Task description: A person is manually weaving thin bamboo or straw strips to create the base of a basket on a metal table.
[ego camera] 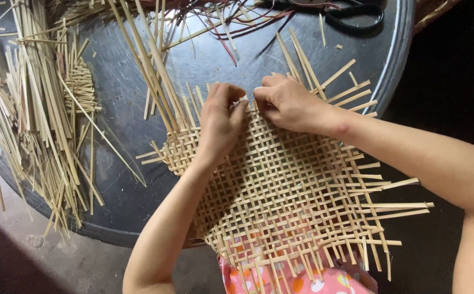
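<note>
Hands meet at the far edge of the woven mat (286, 185), left hand (219, 122) and right hand (289, 103) both pinching strips there. Mat lies flat on the round dark desk (139, 179), one corner pointing toward the person, overhanging the near rim. Loose strips (35, 109) piled left.

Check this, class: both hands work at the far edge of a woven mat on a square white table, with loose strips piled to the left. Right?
Not quite. The head view shows the table is round and dark, not square and white. Both hands (left hand, right hand) do work the mat's far edge, strips piled left.
</note>
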